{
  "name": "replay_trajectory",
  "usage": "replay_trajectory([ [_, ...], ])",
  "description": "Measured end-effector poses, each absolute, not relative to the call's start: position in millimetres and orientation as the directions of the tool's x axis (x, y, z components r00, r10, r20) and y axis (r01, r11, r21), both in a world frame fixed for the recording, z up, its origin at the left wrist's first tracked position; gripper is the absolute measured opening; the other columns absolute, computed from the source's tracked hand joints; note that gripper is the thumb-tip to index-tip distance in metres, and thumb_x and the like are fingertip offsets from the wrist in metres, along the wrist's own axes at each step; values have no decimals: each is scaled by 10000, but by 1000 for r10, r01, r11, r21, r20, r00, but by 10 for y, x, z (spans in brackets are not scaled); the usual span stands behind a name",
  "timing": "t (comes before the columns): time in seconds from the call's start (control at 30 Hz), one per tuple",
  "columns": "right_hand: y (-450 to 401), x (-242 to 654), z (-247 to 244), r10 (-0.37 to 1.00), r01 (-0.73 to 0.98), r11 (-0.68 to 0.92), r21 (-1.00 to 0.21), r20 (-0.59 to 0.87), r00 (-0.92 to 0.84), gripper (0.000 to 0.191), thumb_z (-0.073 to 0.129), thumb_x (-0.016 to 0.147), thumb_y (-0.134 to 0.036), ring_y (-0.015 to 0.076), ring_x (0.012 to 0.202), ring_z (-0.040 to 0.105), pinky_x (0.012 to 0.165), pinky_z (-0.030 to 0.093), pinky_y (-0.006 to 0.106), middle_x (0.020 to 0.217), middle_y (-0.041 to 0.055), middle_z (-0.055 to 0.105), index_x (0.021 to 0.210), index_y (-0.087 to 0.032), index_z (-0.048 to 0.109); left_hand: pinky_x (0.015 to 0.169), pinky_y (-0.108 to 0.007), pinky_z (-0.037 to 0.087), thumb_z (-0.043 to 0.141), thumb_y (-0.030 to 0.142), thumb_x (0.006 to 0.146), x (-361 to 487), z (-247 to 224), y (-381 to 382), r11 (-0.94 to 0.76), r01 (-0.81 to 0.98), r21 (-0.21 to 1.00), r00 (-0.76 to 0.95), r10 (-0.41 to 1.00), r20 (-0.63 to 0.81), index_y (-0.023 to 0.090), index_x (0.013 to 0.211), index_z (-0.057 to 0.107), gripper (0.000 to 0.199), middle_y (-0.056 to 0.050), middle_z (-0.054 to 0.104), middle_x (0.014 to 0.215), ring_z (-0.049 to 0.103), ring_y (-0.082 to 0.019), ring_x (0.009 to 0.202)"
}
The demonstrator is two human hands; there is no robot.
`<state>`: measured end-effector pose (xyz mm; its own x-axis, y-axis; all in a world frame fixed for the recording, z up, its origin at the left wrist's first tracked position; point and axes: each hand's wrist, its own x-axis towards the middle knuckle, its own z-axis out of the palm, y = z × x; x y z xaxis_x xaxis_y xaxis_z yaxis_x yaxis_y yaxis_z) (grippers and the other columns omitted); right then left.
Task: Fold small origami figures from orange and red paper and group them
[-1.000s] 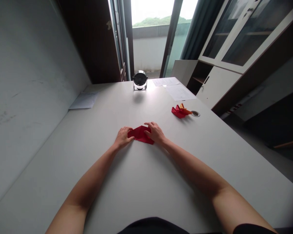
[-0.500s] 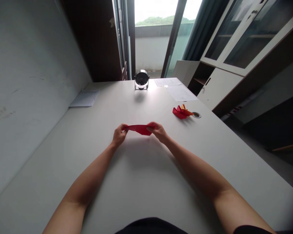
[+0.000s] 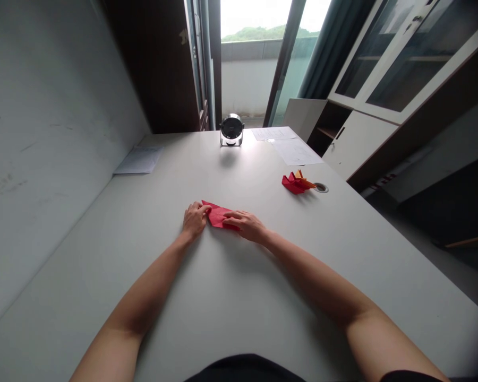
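A folded sheet of red paper (image 3: pixel 217 216) lies on the white table in front of me, slightly slanted. At its left end my left hand (image 3: pixel 195 218) is closed, with the thumb and fingers pinching the edge. My right hand (image 3: pixel 247 225) rests on the right part of the paper, its fingers stretched out and pressing it against the tabletop. Those fingers hide the paper's right end. Farther right stand folded red paper pieces (image 3: pixel 293 184), with an orange folded piece (image 3: pixel 305 181) beside them.
The white table (image 3: pixel 207 302) meets a wall on the left. A round black device on a metal stand (image 3: pixel 231 130) is at the far edge. Paper sheets lie at the back left (image 3: pixel 139 160) and back right (image 3: pixel 297 152). A round cable hole (image 3: pixel 321 188) is near the orange piece.
The red paper has come down from between both raised hands onto the table. My right hand has gone from pinching its end to lying over it, a little nearer to me.
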<state>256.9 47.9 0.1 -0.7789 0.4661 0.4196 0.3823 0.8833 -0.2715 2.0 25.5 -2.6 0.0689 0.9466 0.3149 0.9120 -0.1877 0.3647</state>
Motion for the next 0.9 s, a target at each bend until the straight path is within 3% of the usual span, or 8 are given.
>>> replay_trajectory([
  [0.1, 506, 2594, -24, 507, 404, 859, -315, 405, -761, 325, 600, 943, -207, 199, 1181, 632, 1027, 479, 323, 1291, 35, 676, 1242, -310, 676, 956, -387, 455, 517, 101, 887, 26, -41, 261, -246, 888, 389, 118, 939, 324, 286, 1119, 711, 354, -65, 610, 1094, 556, -233, 1023],
  [0.2, 517, 2606, -13, 531, 389, 838, -384, 401, -747, 286, 609, 938, -232, 198, 1170, 636, 998, 486, 307, 1268, 47, 687, 1206, -292, 690, 988, -398, 449, 550, 202, 917, 46, -36, 249, -339, 849, 404, 216, 922, 321, 277, 1065, 721, 238, -51, 634, 1123, 562, -233, 1060],
  [0.43, 604, 2621, -72, 722, 477, 678, -559, 383, -576, 174, 559, 962, -270, 162, 803, 639, 770, 471, 260, 895, 33, 725, 967, -225, 727, 1009, -410, 443, 553, 365, 955, 107, 1, 215, -439, 780, 447, 333, 895, 298, 254, 979, 695, 182, -37, 653, 1209, 574, -234, 1125],
  [0.63, 667, 2639, -110, 840, 663, 542, -516, 333, -428, 180, 596, 940, -328, 166, 766, 578, 699, 404, 259, 793, 20, 681, 846, -218, 704, 1014, -424, 444, 618, 383, 916, 149, -6, 213, -450, 767, 457, 341, 890, 302, 238, 909, 673, 155, -43, 657, 1206, 580, -242, 1124],
  [0.8, 647, 2620, -96, 859, 751, 507, -423, 316, -402, 176, 613, 944, -386, 202, 882, 583, 761, 416, 293, 904, 43, 708, 984, -236, 697, 1016, -424, 450, 664, 296, 878, 201, -22, 199, -439, 784, 439, 324, 893, 313, 242, 913, 671, 65, -40, 656, 1203, 575, -244, 1132],
  [0.9, 647, 2622, -99, 849, 780, 512, -360, 348, -396, 207, 628, 935, -391, 234, 945, 574, 827, 433, 329, 969, 77, 696, 1047, -229, 694, 1029, -422, 452, 635, 275, 901, 221, -18, 194, -442, 784, 436, 322, 890, 323, 268, 1076, 676, 180, -43, 659, 1223, 579, -235, 1145],
])
